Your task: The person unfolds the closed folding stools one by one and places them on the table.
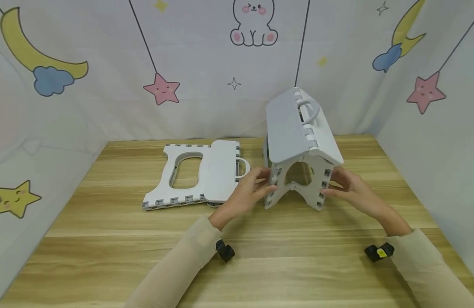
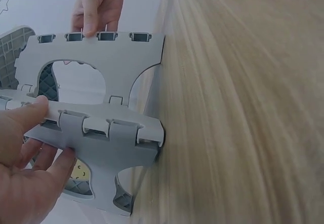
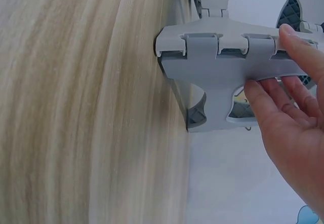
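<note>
A white and grey folding stool stands half folded on the table, its two seat halves sloping like a roof with a loop handle on the ridge. At its left hinged edge, my left hand grips the leg panel, thumb in front and fingers on the side. My right hand holds the opposite hinged edge in the same way. The left wrist view shows the front leg panel bent at its middle fold, and the left thumb on the hinge. In the right wrist view, the right fingers reach into the side panel's opening.
A second folding stool lies folded flat to the left, its handle close beside my left hand. The wooden table meets a printed curtain at the back and sides. Both wrists wear small black cameras.
</note>
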Available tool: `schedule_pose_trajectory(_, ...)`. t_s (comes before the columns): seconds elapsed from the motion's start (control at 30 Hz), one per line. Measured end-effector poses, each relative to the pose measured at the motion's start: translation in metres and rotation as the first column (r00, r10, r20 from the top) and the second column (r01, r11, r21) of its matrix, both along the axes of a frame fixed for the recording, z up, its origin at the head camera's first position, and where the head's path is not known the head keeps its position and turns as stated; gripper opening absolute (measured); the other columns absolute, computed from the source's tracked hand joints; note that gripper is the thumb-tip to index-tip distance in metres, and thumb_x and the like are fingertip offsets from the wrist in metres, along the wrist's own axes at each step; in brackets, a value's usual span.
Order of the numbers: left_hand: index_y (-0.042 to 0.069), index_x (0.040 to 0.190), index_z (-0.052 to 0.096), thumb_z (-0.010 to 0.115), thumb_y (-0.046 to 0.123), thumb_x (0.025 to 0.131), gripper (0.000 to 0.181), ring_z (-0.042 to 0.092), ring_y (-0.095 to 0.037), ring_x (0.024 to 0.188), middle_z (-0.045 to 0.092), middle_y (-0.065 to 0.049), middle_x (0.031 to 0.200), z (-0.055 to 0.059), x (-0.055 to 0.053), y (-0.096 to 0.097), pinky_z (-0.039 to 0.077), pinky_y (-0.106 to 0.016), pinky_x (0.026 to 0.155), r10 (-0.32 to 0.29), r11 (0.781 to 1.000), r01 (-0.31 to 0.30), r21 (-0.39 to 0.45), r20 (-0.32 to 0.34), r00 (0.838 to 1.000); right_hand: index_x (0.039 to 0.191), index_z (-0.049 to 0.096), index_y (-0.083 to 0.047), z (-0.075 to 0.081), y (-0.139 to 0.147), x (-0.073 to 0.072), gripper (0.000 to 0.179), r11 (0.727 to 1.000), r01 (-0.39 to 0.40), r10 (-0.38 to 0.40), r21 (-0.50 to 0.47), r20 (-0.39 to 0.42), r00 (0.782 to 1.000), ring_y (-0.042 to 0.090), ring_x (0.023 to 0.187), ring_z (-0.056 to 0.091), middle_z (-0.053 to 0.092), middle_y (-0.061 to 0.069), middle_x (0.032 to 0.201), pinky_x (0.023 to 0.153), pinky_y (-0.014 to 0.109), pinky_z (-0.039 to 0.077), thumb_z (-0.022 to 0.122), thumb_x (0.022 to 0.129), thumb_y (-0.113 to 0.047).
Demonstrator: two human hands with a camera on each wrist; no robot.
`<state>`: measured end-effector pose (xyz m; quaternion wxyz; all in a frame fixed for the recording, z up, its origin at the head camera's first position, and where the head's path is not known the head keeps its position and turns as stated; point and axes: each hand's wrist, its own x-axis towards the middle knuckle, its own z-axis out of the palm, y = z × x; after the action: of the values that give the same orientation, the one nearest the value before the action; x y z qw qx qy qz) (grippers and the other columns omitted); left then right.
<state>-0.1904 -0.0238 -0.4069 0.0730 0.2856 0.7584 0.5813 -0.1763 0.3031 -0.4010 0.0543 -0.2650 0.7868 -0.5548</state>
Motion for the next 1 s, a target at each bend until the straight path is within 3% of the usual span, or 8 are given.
schedule_pose_trajectory(0.2,-0.002,0.144,0.045,0.067,0.022,0.098,0.057,0.047,-0.024,0.133,0.05,-0.014,0.141,0.007,0.002,-0.004,0.04,-0.03,0.11,0.018,0.992,-0.026,-0.12,-0.065,0.998,0.143,0.037,0.009,0.009,-0.004,0.004,0.062,0.999,0.047,-0.047,0.014,0.022,0.999,0.003,0.121,0.053,0.055,0.008,0.131,0.099,0.022,0.047,0.069,0.091,0.006)
schedule_pose_trajectory(0.33,-0.001,0.149,0.041,0.05,0.048,0.103,0.067,0.042,-0.03,0.137,0.045,-0.015,0.147,0.02,0.008,-0.009,0.038,-0.042,0.112,0.066,0.966,-0.096,-0.242,-0.132,0.989,0.145,0.034,0.012,0.027,-0.003,0.008,0.066,0.991,0.131,-0.133,0.037,0.043,0.99,0.009,0.128,0.05,0.048,0.022,0.139,0.101,0.021,0.044,0.07,0.09,0.005)
schedule_pose_trajectory(0.43,0.001,0.146,0.045,0.036,0.061,0.103,0.076,0.045,-0.031,0.132,0.049,-0.014,0.144,0.033,0.009,-0.013,0.036,-0.047,0.111,0.156,0.945,-0.205,-0.254,-0.201,0.967,0.152,0.027,0.009,0.043,0.002,0.011,0.062,0.978,0.184,-0.187,0.099,0.024,0.982,0.028,0.14,0.039,0.036,0.029,0.151,0.103,0.015,0.039,0.059,0.1,-0.006)
schedule_pose_trajectory(0.53,0.002,0.145,0.047,0.033,0.062,0.103,0.075,0.045,-0.031,0.13,0.051,-0.013,0.141,0.048,0.006,-0.016,0.034,-0.048,0.111,0.227,0.936,-0.288,-0.202,-0.279,0.933,0.158,0.017,0.001,0.059,0.005,0.012,0.062,0.963,0.217,-0.217,0.162,-0.02,0.976,0.045,0.144,0.021,0.021,0.025,0.16,0.116,0.034,0.031,0.046,0.107,-0.019)
schedule_pose_trajectory(0.6,0.004,0.149,0.043,0.036,0.059,0.103,0.072,0.04,-0.029,0.136,0.048,-0.012,0.146,0.059,0.001,-0.016,0.032,-0.047,0.113,0.238,0.937,-0.306,-0.171,-0.329,0.914,0.16,0.014,-0.005,0.069,0.004,0.01,0.061,0.951,0.239,-0.231,0.196,-0.065,0.971,0.046,0.146,0.016,0.014,0.021,0.163,0.119,0.05,0.021,0.041,0.108,-0.024)
schedule_pose_trajectory(0.67,0.006,0.154,0.035,0.039,0.055,0.104,0.069,0.034,-0.028,0.141,0.041,-0.011,0.153,0.07,-0.003,-0.015,0.028,-0.046,0.116,0.219,0.942,-0.293,-0.162,-0.364,0.905,0.161,0.012,-0.011,0.078,0.0,0.007,0.063,0.938,0.264,-0.245,0.225,-0.108,0.963,0.043,0.148,0.01,0.009,0.016,0.165,0.115,0.065,0.012,0.041,0.108,-0.028)
schedule_pose_trajectory(0.8,0.01,0.159,0.022,0.039,0.054,0.105,0.072,0.019,-0.02,0.149,0.025,-0.008,0.162,0.088,-0.013,-0.007,0.017,-0.04,0.121,0.146,0.956,-0.229,-0.182,-0.379,0.914,0.161,0.011,-0.017,0.098,-0.013,-0.004,0.068,0.906,0.298,-0.242,0.302,-0.21,0.947,0.031,0.151,0.004,0.006,0.009,0.165,0.119,0.059,0.005,0.047,0.106,-0.033)
schedule_pose_trajectory(1.0,0.008,0.16,0.018,0.042,0.049,0.105,0.072,0.004,-0.01,0.15,0.017,-0.007,0.165,0.101,-0.026,0.014,0.007,-0.032,0.122,0.074,0.963,-0.16,-0.218,-0.357,0.931,0.162,0.005,-0.023,0.12,-0.031,-0.018,0.076,0.859,0.294,-0.219,0.418,-0.219,0.951,0.029,0.151,0.0,-0.001,0.002,0.166,0.117,0.064,0.005,0.048,0.103,-0.045)
